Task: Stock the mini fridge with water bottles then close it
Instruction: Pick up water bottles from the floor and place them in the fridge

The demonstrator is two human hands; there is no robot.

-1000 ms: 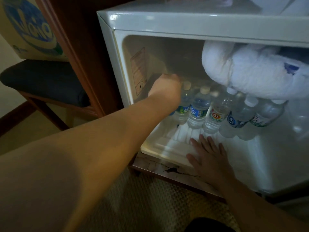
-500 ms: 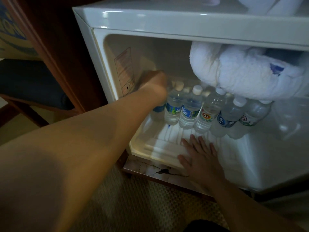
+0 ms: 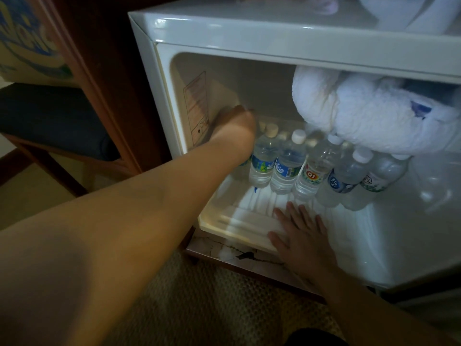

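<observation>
Deep inside mini fridge (image 3: pixel 249 28), at ten o'clock: left hand (image 3: pixel 234 126) among water bottles (image 3: pixel 287 163) (grip unreadable, blurred).
Right hand (image 3: pixel 301 236) spread flat at six o'clock; row stocked, door unclosed.

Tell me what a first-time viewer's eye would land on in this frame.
Probably the white frost mass bulging from the upper right of the open mini fridge, hanging over a front row of water bottles on the lit floor. Next, the long left arm reaching deep to the left wall, where the left hand is blurred, its grip unclear. The right hand lies flat and open on the fridge's front floor.
</observation>
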